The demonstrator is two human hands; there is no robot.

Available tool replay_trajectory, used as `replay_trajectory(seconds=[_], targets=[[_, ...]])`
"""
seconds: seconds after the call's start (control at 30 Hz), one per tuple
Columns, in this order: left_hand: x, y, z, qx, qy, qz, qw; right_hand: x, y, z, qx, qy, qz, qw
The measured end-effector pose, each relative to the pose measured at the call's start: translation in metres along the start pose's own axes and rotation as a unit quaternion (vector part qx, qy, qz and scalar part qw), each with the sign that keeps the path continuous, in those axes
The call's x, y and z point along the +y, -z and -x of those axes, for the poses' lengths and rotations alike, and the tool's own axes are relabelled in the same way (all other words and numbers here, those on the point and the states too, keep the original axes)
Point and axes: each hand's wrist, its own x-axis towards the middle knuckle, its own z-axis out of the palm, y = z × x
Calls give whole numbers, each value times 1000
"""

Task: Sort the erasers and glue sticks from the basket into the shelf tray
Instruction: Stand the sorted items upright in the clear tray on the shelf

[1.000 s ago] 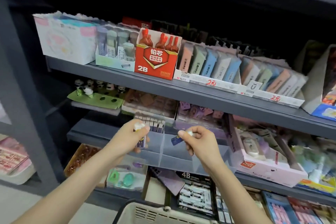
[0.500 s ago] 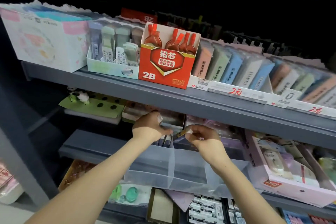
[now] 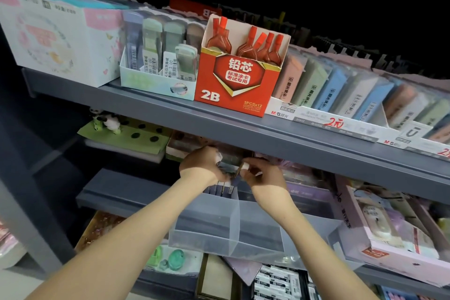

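Placing step — left hand (image 3: 202, 165) and right hand (image 3: 261, 176) each pinch a white-tipped piece (image 3: 246, 166), probably glue sticks, at the back of the tray (image 3: 233, 229). Next: seat them beside the standing row (image 3: 220, 189) — then release.

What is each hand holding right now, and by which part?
The left hand grips a white-tipped item, the right hand pinches a small pale piece; hold points are hidden.

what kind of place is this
Probably a stationery shop: grey shelves hold display boxes of stock, like the red 2B lead box, and a red price mark sits on a white box.
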Motion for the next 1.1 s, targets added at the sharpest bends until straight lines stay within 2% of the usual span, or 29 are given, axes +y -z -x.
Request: replay_trajectory(seconds=[0.23,0.43,0.5,0.57,0.63,0.67,0.73,0.83,0.9,1.0,1.1], targets=[[-3,-1,2,5,-4,14,1000,-5,-9,-8,-59,53,164,983],[-4,-2,4,14,-11,27,999,10,-10,-7,-83,36,234,968],[-3,-1,5,17,-12,24,999,13,-8,-5,-77,16,189,979],[-3,-1,5,19,-13,19,1000,12,-11,-6,-41,-32,59,997],[-2,-1,5,23,-17,13,1000,11,-16,-11,-9,-86,-48,995],[-2,-1,6,23,-16,14,999,12,-18,-14,3,-101,-59,993],[-1,-1,6,27,-17,14,999,14,-23,-19,3,-124,-22,992],[-1,-2,6,29,-15,12,999,15,-31,-22,-4,-139,106,985],[-2,-1,6,24,-20,15,999,14,-32,-22,6,-152,128,980],[-6,1,8,-6,-26,103,994,14,-32,-17,8,-151,46,987],[-13,8,21,-52,-17,273,960,12,-26,-3,38,-128,-92,987]])
